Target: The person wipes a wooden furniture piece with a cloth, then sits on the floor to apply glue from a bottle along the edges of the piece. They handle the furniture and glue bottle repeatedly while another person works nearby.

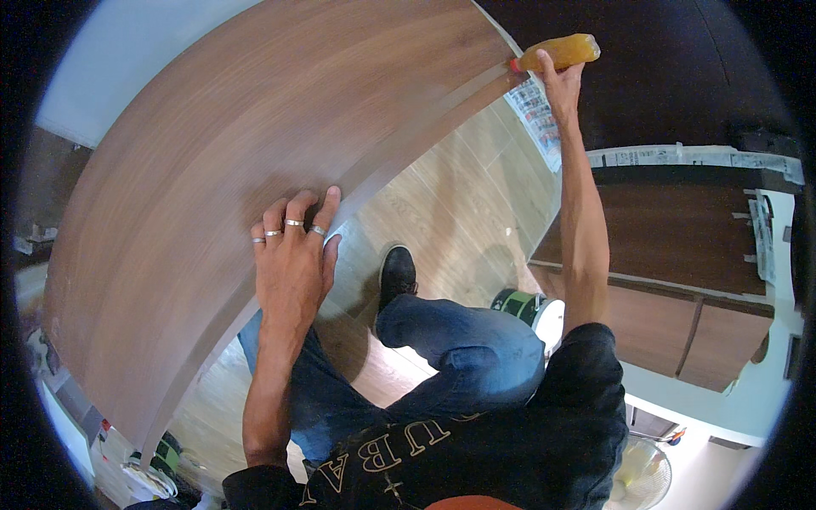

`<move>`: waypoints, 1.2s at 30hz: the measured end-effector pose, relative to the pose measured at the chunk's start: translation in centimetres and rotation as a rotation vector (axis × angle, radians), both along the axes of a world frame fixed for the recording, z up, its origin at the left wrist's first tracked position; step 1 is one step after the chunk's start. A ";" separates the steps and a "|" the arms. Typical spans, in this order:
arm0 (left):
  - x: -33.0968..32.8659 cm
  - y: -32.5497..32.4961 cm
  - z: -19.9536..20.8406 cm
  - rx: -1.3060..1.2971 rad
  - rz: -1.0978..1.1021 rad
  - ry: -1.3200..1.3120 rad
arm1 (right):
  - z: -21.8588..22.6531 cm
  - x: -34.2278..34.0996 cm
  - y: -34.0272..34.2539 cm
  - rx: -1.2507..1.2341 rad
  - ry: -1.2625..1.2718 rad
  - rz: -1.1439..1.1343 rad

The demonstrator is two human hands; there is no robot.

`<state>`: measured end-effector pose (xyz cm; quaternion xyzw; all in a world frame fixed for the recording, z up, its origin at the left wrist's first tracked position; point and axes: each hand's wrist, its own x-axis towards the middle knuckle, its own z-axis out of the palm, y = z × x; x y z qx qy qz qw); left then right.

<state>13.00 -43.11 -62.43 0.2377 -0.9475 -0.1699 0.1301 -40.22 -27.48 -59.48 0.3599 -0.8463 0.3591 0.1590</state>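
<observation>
A large wood-grain panel [255, 127] spans the upper left, its long front edge running from lower left to upper right. On this panel near the edge rests my left hand [293, 246], fingers stretched over the surface, with rings on several fingers and the thumb beside the edge. Far to the right, my right hand [563, 83] grips a clear plastic bottle [569, 49] of amber-yellow liquid. The bottle lies tilted almost level, its red tip pointing left at the panel's far end. Whether the tip touches the panel I cannot tell.
Below the panel is a wood-look tiled floor [450, 191]. A green-and-white can [523, 306] stands beside my knee. Dark panels edged with newspaper and masking tape [680, 155] are on the right. A fan [642, 472] stands at the lower right.
</observation>
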 end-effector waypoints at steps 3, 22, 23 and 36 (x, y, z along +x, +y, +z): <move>0.2 0.0 -0.2 -0.004 0.013 -0.001 | 0.1 3.5 -1.4 0.004 -0.025 0.120; 0.0 0.1 0.0 0.005 0.002 0.000 | 1.2 3.4 -2.1 0.000 -0.078 0.104; -0.1 0.1 -0.1 0.008 0.010 0.000 | 1.1 4.9 -2.2 0.038 -0.022 0.181; 0.2 -0.1 0.2 -0.001 -0.001 0.018 | 1.8 7.2 -3.5 0.123 0.011 0.187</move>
